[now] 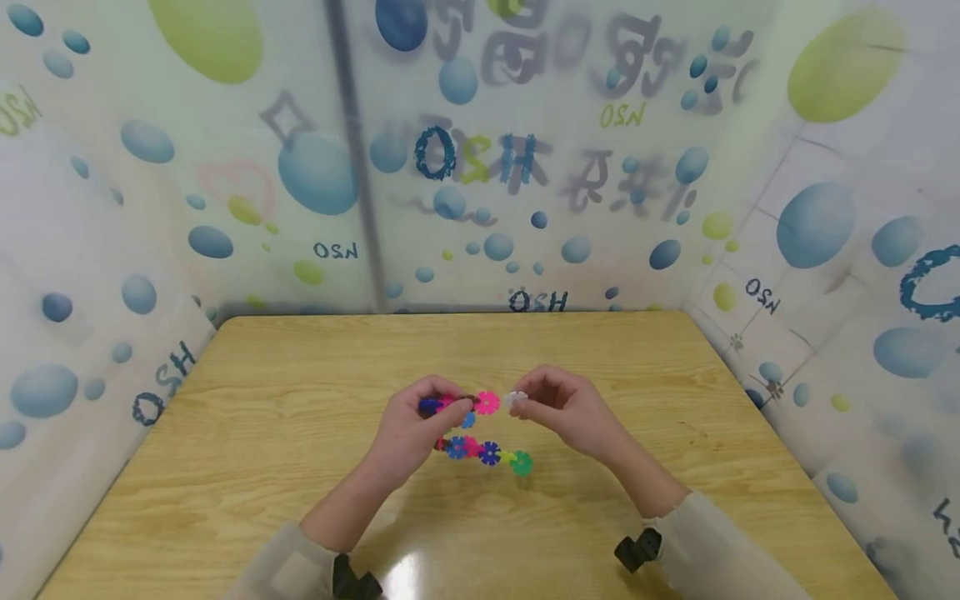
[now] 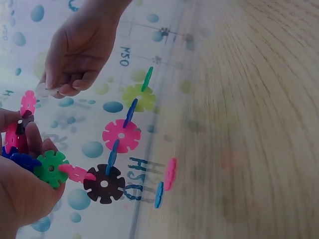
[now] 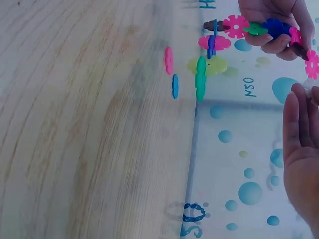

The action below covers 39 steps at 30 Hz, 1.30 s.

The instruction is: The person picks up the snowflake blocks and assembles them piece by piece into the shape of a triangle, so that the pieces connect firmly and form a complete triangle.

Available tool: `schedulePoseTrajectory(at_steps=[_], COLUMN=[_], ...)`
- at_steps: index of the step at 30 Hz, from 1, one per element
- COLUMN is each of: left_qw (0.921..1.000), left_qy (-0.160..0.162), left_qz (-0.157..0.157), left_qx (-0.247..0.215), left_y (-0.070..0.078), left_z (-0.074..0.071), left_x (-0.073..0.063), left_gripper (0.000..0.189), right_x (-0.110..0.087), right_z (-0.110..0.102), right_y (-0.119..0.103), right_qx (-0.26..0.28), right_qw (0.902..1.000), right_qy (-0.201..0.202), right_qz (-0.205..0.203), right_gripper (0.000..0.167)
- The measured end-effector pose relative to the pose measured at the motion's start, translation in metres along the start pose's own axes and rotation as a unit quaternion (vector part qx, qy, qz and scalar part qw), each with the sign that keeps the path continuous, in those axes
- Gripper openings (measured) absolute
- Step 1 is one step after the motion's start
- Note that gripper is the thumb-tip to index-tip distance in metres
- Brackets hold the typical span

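Note:
My left hand (image 1: 405, 429) grips a chain of slotted snowflake discs by its upper part. Past the thumb, a pink snowflake disc (image 1: 488, 402) forms one end of the chain. From the palm the rest bends round through a green disc (image 2: 51, 168) and a dark brown disc (image 2: 104, 183) to a yellow-green disc (image 2: 139, 97) and a green end disc (image 1: 521, 463). Between thumb and fingers, my right hand (image 1: 573, 412) pinches a white snowflake disc (image 1: 515, 399), partly covered by the fingertips. Its edge faces the pink end disc, close beside it.
Both hands are over a wood-grain table (image 1: 300, 375). A loose pink disc (image 3: 169, 60) and a loose blue disc (image 3: 175, 86) lie on it. Printed walls (image 1: 480, 275) with bubble patterns enclose the table at the back and both sides.

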State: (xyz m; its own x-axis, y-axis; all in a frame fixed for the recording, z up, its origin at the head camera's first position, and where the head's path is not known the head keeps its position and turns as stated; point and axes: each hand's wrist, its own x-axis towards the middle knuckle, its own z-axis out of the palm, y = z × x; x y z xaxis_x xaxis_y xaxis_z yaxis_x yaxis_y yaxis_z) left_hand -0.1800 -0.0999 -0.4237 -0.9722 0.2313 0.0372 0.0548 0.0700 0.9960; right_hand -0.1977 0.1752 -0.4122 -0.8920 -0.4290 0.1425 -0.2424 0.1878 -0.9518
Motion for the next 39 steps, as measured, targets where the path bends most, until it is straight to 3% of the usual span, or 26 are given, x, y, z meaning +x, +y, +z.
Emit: schedulePoseTrajectory(at_steps=[12,23,30,39], left_qw=[0.9999,1.0,0.9996,0.9998], left_qy=[0.0,0.0,-0.016,-0.011], left_qz=[0.004,0.006,0.017,0.014], left_qx=[-0.009,-0.004,-0.016,-0.012], left_y=[0.002,0.002,0.003,0.004], left_z=[0.0,0.002,0.002,0.003], left_x=[-0.002,-0.001,-0.002,-0.003], left_gripper=[0.02,0.02,0.03,0.025], right_x=[-0.004,-0.003,-0.003,-0.003], right_z=[0.008,0.01,0.013,0.017], right_y=[-0.005,-0.01,-0.013,-0.015], right_qx=[0.014,0.002,-0.01,-0.005], right_qw=[0.9991,0.9986,0.998,0.9971], right_qy=[0.007,0.014,0.027,0.044], right_qz=[-0.039,-0.051,-0.057,-0.062], right_gripper=[0.014,0.013,0.01,0.008])
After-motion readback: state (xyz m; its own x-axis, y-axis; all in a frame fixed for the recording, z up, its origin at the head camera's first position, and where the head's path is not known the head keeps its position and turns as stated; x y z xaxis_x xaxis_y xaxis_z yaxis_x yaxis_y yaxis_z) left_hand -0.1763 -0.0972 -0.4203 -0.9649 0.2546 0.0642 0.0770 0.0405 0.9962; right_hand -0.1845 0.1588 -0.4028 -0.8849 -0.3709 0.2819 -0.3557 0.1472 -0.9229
